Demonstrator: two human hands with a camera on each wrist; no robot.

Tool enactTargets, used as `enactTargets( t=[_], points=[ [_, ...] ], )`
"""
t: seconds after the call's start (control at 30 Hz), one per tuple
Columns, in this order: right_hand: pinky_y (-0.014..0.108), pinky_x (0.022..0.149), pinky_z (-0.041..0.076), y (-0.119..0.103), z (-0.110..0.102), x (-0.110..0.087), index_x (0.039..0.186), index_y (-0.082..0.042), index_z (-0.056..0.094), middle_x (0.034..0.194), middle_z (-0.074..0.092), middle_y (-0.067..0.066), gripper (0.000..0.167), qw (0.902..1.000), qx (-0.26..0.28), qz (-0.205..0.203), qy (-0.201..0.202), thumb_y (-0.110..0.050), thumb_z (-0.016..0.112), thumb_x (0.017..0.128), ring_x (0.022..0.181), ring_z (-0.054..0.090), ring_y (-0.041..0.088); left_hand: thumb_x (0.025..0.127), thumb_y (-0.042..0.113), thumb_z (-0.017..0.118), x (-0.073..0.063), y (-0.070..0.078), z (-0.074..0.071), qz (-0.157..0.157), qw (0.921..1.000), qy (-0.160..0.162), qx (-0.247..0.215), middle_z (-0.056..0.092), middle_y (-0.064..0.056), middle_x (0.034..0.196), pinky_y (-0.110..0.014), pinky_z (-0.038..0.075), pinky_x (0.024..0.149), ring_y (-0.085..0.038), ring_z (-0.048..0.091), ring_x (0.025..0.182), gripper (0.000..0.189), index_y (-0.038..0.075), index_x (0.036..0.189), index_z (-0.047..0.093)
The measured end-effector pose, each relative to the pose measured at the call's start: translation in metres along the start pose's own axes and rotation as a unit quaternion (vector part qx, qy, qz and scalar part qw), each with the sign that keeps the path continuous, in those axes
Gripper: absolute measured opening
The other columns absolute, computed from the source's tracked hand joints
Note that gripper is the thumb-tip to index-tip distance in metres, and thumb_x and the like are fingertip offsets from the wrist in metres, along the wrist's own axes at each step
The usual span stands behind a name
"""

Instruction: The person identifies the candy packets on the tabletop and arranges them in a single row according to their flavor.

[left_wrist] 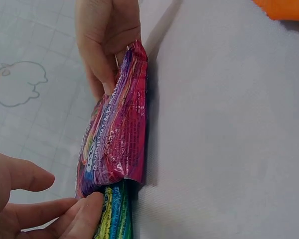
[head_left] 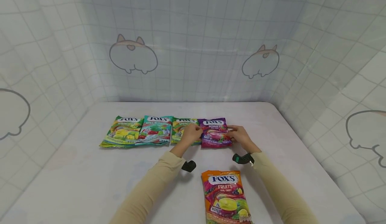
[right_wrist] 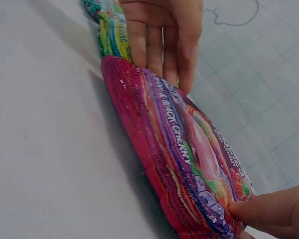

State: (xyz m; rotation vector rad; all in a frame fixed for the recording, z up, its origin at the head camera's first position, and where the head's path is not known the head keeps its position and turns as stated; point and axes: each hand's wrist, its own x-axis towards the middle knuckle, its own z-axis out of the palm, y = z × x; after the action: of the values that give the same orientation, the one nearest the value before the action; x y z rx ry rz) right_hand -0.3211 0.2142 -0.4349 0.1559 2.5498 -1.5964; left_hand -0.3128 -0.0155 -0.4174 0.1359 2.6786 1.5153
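Observation:
A purple FOX'S Berries candy bag (head_left: 214,137) lies at the right end of a row of candy bags. My right hand (head_left: 240,135) pinches its right edge, the thumb (right_wrist: 269,211) on the printed face in the right wrist view. At the other edge is my left hand (head_left: 192,134), its fingers fairly straight and touching the bag's side, as the right wrist view shows. That hand partly covers the green-yellow Spring Tea bag (head_left: 178,138), which lies right against the purple one.
Further left in the row are a teal Mint Blossom bag (head_left: 155,131) and another Spring Tea bag (head_left: 122,133). Nearer the front, between my forearms, lies an orange FOX'S Fruits bag (head_left: 226,197). A patterned sheet (head_left: 193,49) hangs behind the white table (head_left: 90,183).

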Motion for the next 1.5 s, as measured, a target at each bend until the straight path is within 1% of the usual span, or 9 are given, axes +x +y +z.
enactTargets(
  t=[0.27,0.47,0.67,0.8,0.9,1.03,1.2,1.3,1.5],
  points=[
    [0.031,0.079,0.054,-0.001,-0.003,-0.011,0.137,0.000,0.051,0.120,0.057,0.023,0.048,0.9996,-0.019,-0.009,0.020,-0.016,0.063,0.093,0.089,0.060,0.025,0.096,0.012,0.056,-0.011,0.003,-0.005,0.035,0.9992,0.003,0.020,0.068,-0.016,0.105,-0.031,0.053,0.067,-0.019,0.064,0.076,0.029,-0.006,0.116,0.066],
    [0.045,0.089,0.048,-0.006,-0.011,-0.034,0.136,0.000,0.051,0.124,0.056,0.023,0.047,0.9970,-0.072,-0.027,0.003,-0.018,0.062,0.093,0.100,0.057,0.033,0.094,0.013,0.056,-0.026,-0.002,-0.015,0.065,0.9970,-0.007,0.041,0.068,-0.016,0.104,-0.036,0.054,0.076,-0.021,0.065,0.081,0.033,-0.007,0.120,0.064],
    [0.052,0.093,0.044,-0.002,-0.023,-0.068,0.134,-0.004,0.054,0.126,0.056,0.022,0.046,0.9922,-0.109,-0.050,-0.033,-0.022,0.064,0.093,0.111,0.053,0.036,0.098,0.014,0.056,-0.062,-0.013,-0.027,0.044,0.9965,-0.065,0.029,0.068,-0.010,0.094,-0.031,0.055,0.067,-0.017,0.066,0.071,0.030,-0.004,0.120,0.063],
    [0.047,0.088,0.049,0.003,-0.030,-0.096,0.133,-0.004,0.056,0.123,0.058,0.020,0.045,0.9925,-0.100,-0.053,-0.044,-0.023,0.064,0.093,0.105,0.057,0.032,0.097,0.011,0.058,-0.089,-0.020,-0.030,0.041,0.9936,-0.105,0.013,0.067,-0.009,0.088,-0.027,0.055,0.063,-0.015,0.064,0.066,0.028,-0.004,0.120,0.063],
    [0.042,0.082,0.053,0.008,-0.033,-0.117,0.133,-0.001,0.055,0.119,0.059,0.019,0.045,0.9928,-0.082,-0.061,-0.062,-0.020,0.065,0.093,0.099,0.060,0.028,0.096,0.009,0.059,-0.108,-0.023,-0.030,0.053,0.9905,-0.127,-0.001,0.067,-0.009,0.085,-0.028,0.055,0.062,-0.016,0.065,0.064,0.027,-0.005,0.118,0.064],
    [0.038,0.076,0.055,0.011,-0.035,-0.141,0.132,0.003,0.053,0.110,0.060,0.015,0.048,0.9890,-0.071,-0.059,-0.115,-0.019,0.066,0.092,0.091,0.061,0.024,0.095,0.010,0.059,-0.129,-0.024,-0.028,0.061,0.9860,-0.154,-0.017,0.066,-0.008,0.083,-0.029,0.056,0.061,-0.018,0.065,0.066,0.025,-0.004,0.116,0.065],
    [0.038,0.072,0.055,0.013,-0.035,-0.164,0.132,0.008,0.049,0.105,0.058,0.012,0.055,0.9804,-0.087,-0.027,-0.174,-0.023,0.067,0.090,0.080,0.061,0.023,0.095,0.014,0.060,-0.148,-0.027,-0.021,0.040,0.9793,-0.197,-0.026,0.065,-0.003,0.080,-0.029,0.055,0.058,-0.017,0.063,0.065,0.028,-0.002,0.117,0.065],
    [0.038,0.068,0.054,0.016,-0.032,-0.174,0.131,0.010,0.050,0.102,0.058,0.011,0.057,0.9788,-0.100,-0.012,-0.178,-0.025,0.069,0.090,0.073,0.060,0.022,0.095,0.014,0.061,-0.155,-0.028,-0.018,0.019,0.9772,-0.209,-0.034,0.064,-0.002,0.079,-0.030,0.055,0.058,-0.017,0.063,0.063,0.029,-0.003,0.119,0.064],
    [0.037,0.067,0.055,0.018,-0.023,-0.191,0.130,0.014,0.049,0.097,0.055,0.010,0.064,0.9786,-0.091,0.006,-0.185,-0.028,0.072,0.087,0.074,0.058,0.021,0.095,0.015,0.062,-0.165,-0.030,-0.017,-0.008,0.9747,-0.218,-0.047,0.064,-0.002,0.079,-0.031,0.055,0.060,-0.018,0.064,0.063,0.032,-0.004,0.120,0.063]
  ],
)
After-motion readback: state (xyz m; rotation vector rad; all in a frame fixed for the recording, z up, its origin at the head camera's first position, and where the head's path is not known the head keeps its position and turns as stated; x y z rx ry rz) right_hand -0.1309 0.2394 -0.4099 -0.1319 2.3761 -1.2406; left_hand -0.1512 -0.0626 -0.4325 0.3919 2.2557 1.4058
